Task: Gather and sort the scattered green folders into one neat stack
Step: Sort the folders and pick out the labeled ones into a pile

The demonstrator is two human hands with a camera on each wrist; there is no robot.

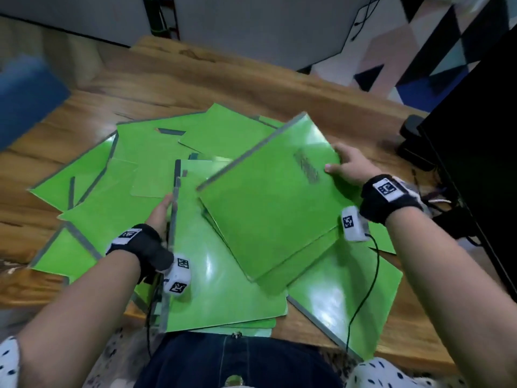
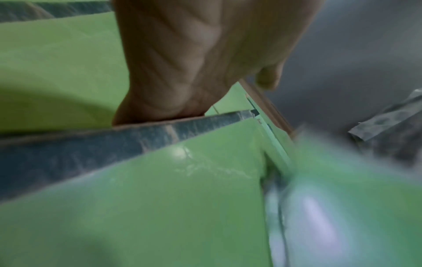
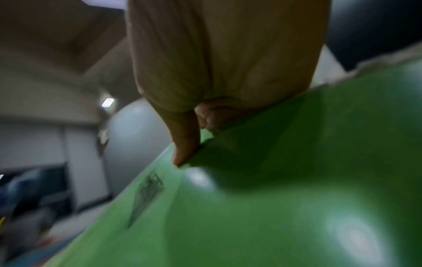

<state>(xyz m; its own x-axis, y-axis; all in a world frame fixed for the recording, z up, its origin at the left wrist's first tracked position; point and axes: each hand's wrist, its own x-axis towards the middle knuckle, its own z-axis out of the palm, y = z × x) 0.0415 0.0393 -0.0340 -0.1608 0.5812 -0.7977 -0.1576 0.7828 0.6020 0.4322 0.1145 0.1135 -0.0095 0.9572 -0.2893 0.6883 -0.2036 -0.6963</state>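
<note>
Several green folders (image 1: 134, 169) with grey spines lie scattered and overlapping on the wooden table (image 1: 195, 79). My right hand (image 1: 345, 166) grips the right edge of one green folder (image 1: 268, 208) with a printed label, thumb (image 3: 185, 144) on top, holding it tilted above the others. That held folder (image 3: 274, 198) fills the right wrist view. My left hand (image 1: 161, 212) holds the raised grey spine (image 2: 114, 144) of the near folder pile (image 1: 223, 289). The left hand (image 2: 194, 63) has its fingers hidden behind the spine and its thumb over the edge.
A black monitor (image 1: 481, 163) stands at the right with its base (image 1: 414, 144) and cables (image 1: 436, 197) on the table. A blue object (image 1: 28, 99) sits at the far left. Bare wood shows at the back of the table.
</note>
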